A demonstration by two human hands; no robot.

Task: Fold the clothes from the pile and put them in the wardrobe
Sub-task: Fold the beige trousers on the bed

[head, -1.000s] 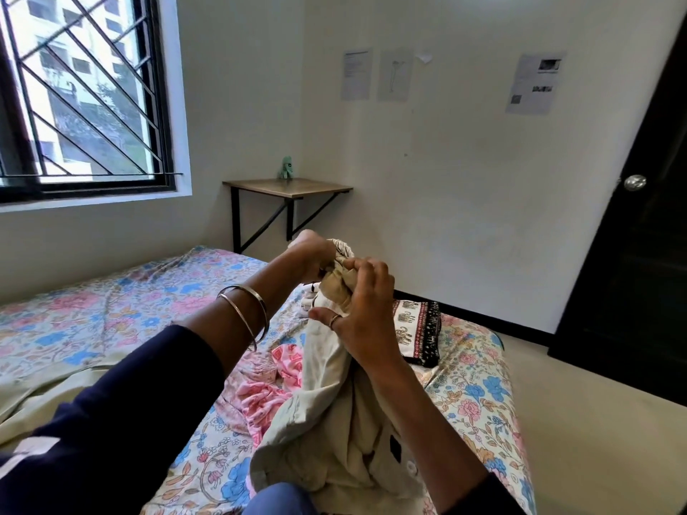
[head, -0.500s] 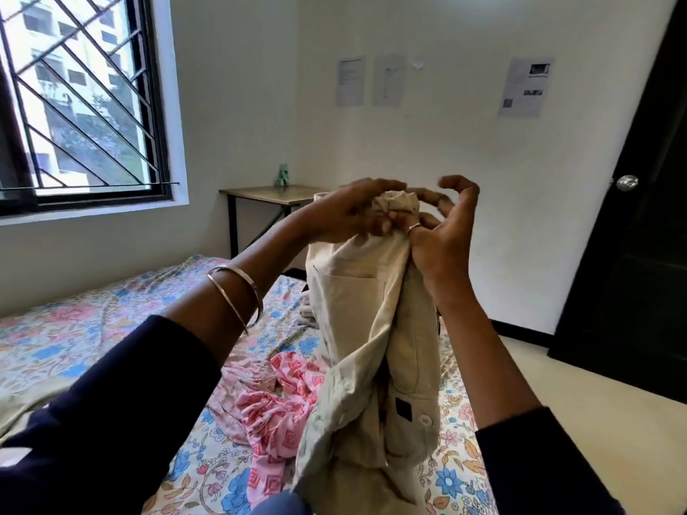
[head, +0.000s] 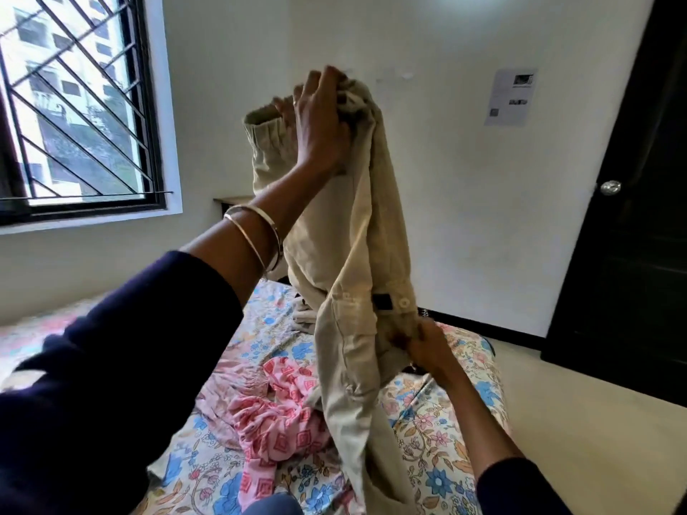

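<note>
A beige garment (head: pixel 353 254) hangs upright in front of me over the bed. My left hand (head: pixel 319 124), raised high, grips its bunched top end. My right hand (head: pixel 423 343), low and to the right, pinches the cloth near a button and a dark tab. The garment's lower part trails down to the bed. Below it lies the pile: a pink patterned garment (head: pixel 282 421) and some pale cloth (head: pixel 305 314) behind. No wardrobe shows in this view.
The bed (head: pixel 438 433) has a floral sheet and fills the lower middle. A barred window (head: pixel 74 105) is at left, a small wall table (head: pixel 234 200) behind the garment, a dark door (head: pixel 632 217) with a round knob at right, bare floor beside it.
The left hand has lifted the garment's top much higher. The right hand has let go of the top and dropped to grip the cloth lower down. The view has tilted up.
</note>
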